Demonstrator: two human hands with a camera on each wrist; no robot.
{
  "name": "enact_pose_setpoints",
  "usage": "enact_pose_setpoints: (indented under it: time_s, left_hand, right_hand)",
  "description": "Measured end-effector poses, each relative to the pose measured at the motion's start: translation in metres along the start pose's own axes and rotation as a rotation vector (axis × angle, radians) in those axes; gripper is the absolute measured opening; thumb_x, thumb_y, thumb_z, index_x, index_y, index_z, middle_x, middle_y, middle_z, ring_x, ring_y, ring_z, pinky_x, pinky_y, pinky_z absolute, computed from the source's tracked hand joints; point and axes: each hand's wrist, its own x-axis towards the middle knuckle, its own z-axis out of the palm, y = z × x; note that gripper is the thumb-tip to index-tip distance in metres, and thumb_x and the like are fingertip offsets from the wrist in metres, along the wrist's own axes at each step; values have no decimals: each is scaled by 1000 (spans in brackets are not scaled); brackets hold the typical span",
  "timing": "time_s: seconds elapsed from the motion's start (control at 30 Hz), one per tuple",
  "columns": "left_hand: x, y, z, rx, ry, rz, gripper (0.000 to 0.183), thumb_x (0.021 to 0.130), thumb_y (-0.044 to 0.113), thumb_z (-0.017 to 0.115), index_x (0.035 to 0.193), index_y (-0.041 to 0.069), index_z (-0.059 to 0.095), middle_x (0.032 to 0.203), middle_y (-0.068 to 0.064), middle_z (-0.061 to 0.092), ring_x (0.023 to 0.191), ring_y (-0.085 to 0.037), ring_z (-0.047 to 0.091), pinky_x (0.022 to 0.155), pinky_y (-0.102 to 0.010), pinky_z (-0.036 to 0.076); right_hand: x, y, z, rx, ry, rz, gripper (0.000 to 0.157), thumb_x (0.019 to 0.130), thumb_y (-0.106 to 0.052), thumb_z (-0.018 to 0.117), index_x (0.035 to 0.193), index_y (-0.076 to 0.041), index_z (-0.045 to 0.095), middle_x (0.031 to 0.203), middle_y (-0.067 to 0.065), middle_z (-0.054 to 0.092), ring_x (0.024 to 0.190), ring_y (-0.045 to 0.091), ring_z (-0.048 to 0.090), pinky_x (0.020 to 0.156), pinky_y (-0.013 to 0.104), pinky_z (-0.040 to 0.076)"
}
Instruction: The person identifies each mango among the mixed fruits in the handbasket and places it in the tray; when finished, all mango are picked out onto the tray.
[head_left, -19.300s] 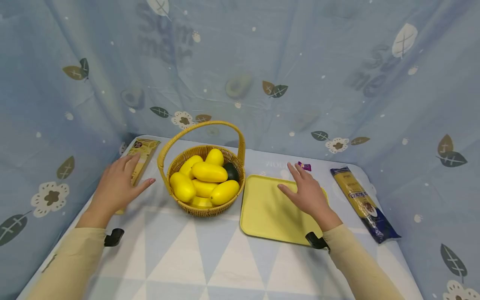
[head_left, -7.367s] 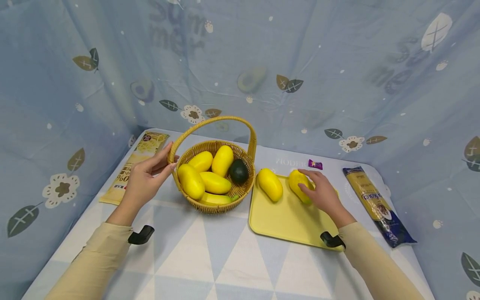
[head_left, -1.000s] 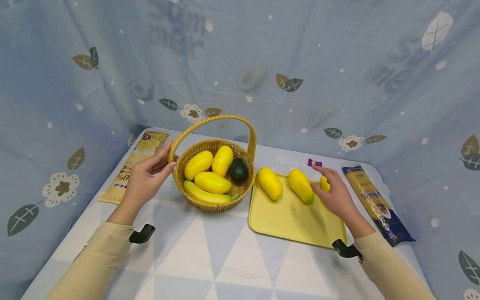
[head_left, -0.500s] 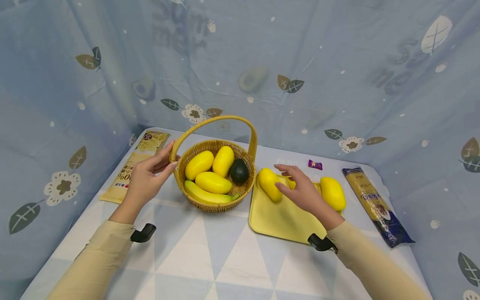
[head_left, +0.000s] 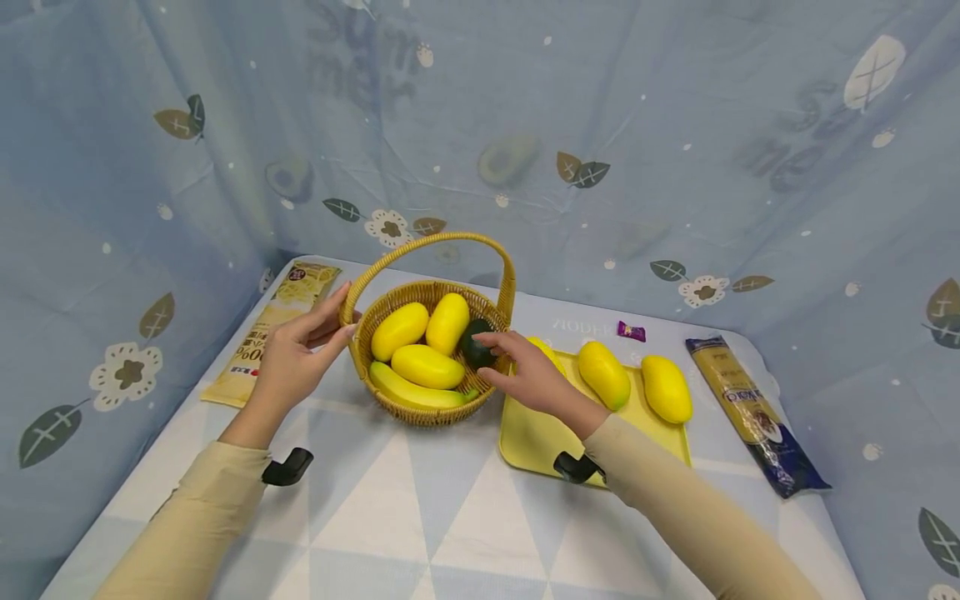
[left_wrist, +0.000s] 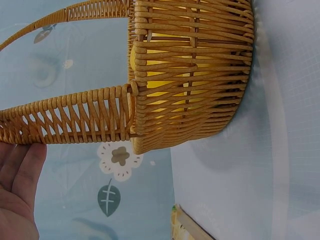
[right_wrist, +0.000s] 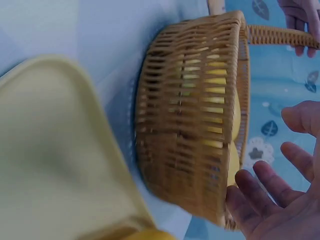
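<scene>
Left hand [head_left: 294, 358] pinches the arched handle [head_left: 431, 238] of a round tan wicker basket [head_left: 423, 417] near the back edge of the desk [head_left: 375, 508]; here's the right hand [head_left: 531, 372], fingers spread, over the basket's right side, at the oval dark-green avocado [head_left: 470, 343] inside, touching or not, I can't tell!

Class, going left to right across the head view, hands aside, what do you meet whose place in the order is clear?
Yellow packet → wicker basket → half-hidden mango → middle mango → right-hand mango → gold-and-blue packet.
</scene>
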Motion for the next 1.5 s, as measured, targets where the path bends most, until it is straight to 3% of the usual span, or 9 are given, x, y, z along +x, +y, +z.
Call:
enact_pose_setpoints:
  time_s: [0.17,0.37,0.63,0.93,1.1,1.3,1.5]
  left_hand:
    - [1,1,0,-12,1,1,68,90,-7,73,148,22,54,118,-17,72,104,7,64,85,-10,53]
    - [1,2,0,-9,-4,13,67,91,-5,73,149,23,54,119,-16,73,104,5,65,85,-11,54]
    - [2,3,-1,8,0,3,67,91,-4,73,149,23,54,119,-14,73,104,5,65,86,-11,53]
    - [1,2,0,16,0,4,68,90,-5,74,148,22,55,121,-13,72,105,5,64,86,-10,53]
    - [1,0,-1,22,-4,10,67,91,-4,73,149,23,53,120,-15,73,105,5,65,86,-12,54]
    - [1,-1,-2,14,-7,15,68,91,-4,73,150,22,53,118,-15,73,105,7,65,87,-12,53]
    - [0,0,-2,-2,-6,2,67,91,-4,73,149,23,53,118,-14,73,105,4,65,87,-12,54]
  right_hand:
    - [22,-7,13,-8,-80,13,55,101,-26,67,151,-12,50,145,15,51,127,34,52,104,49,49]
    - [44,-10,28,-117,-156,45,56,101,-34,65,152,-17,49,142,13,54,128,29,53,103,43,49]
    - [63,-18,45,-188,-260,93,63,100,-39,66,156,-23,43,155,8,46,142,24,42,116,41,40]
    - [69,-29,46,-204,-204,135,61,99,-41,67,154,-24,46,141,13,52,129,23,52,105,39,48]
    - [69,-32,45,-202,-206,131,62,98,-42,68,153,-26,46,148,11,53,133,25,52,110,40,46]
    - [69,-33,47,-251,-213,91,64,96,-40,71,153,-29,44,147,9,55,128,24,56,106,38,49]
    - [64,-35,48,-340,-183,39,62,95,-40,70,151,-33,46,139,4,61,111,18,59,96,35,51]
